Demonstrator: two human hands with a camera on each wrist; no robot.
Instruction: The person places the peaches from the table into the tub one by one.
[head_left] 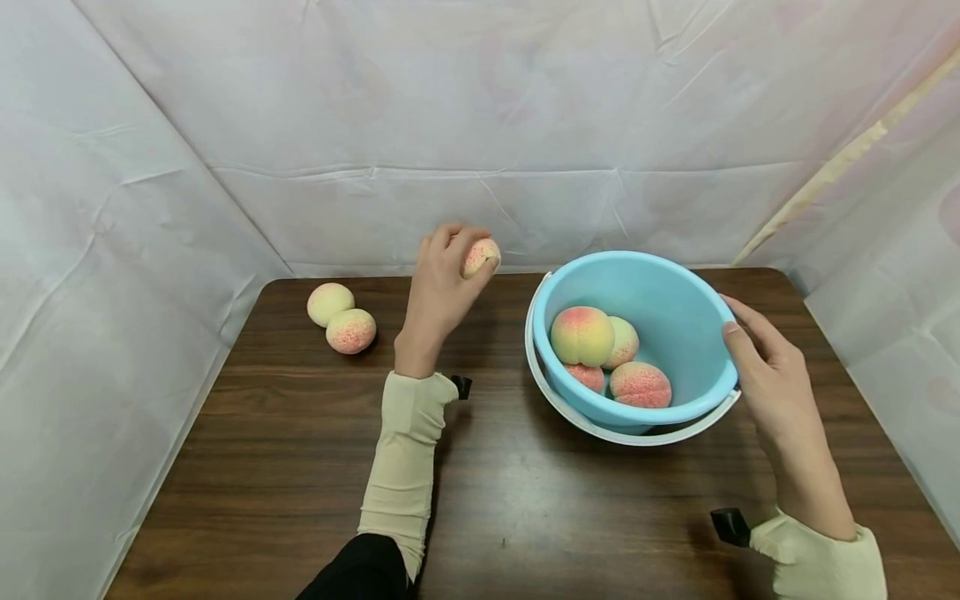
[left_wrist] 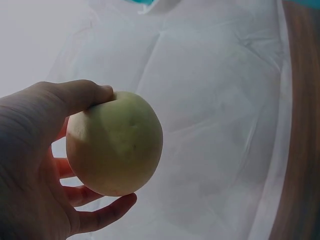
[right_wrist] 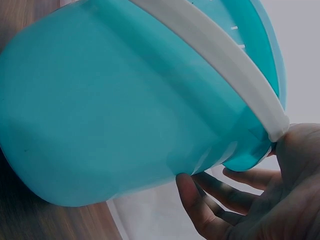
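My left hand point(head_left: 441, 287) holds a pale yellow peach with pink speckles point(head_left: 481, 257) above the far part of the table. In the left wrist view, the thumb lies on one side of this peach point(left_wrist: 117, 145) and the fingers curl round the other. A light blue bucket point(head_left: 682, 325) stands at the right, with several yellow and pink peaches inside. At its right side, my right hand point(head_left: 780, 387) grips the rim, thumb over the edge. The right wrist view shows the fingers under the rim, against the outer wall of the bucket point(right_wrist: 125, 115).
Two more peaches, one pale point(head_left: 330, 304) and one speckled pink point(head_left: 351, 332), lie together at the table's far left. The bucket's white handle point(head_left: 558, 402) hangs down along its near side. Behind the dark wooden table point(head_left: 300, 467) rises a white sheet point(head_left: 450, 108).
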